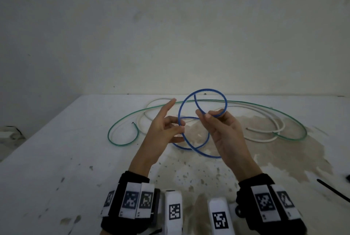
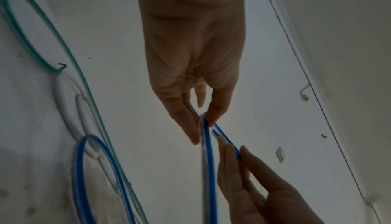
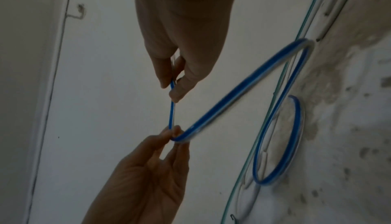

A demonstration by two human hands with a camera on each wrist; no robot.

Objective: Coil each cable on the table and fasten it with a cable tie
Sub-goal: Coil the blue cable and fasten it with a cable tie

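Coiling is under way on the blue cable [image 1: 203,102], lifted above the tabletop [image 1: 56,149]: the left hand [image 1: 166,130] pinches one side of the loop, forefinger straight, and the right hand [image 1: 221,128] pinches the other side near the free end. Best to keep each new turn matched to the first and trap it under one pinch. The green cable [image 1: 123,123] and white cable [image 1: 265,139] lie just behind; a black cable tie [image 1: 333,190] waits near the right edge, with open room in front.
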